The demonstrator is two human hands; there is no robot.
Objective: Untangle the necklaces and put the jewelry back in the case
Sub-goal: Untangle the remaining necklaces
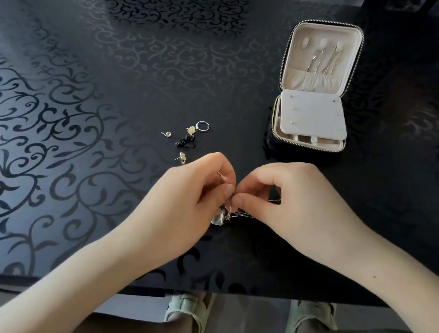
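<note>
A: Your hands?
B: Your left hand (198,191) and right hand (289,198) both pinch the tangled necklaces (231,215) over the table (115,79); which strand each grips is unclear.
A: Beyond?
B: Loose earrings (191,130), a ring (202,126), then the open case (312,118), far right.

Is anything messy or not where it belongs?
Yes. The necklaces are tangled between the left hand and right hand, and earrings, a ring and a black piece lie loose on the table, outside the open case.
</note>
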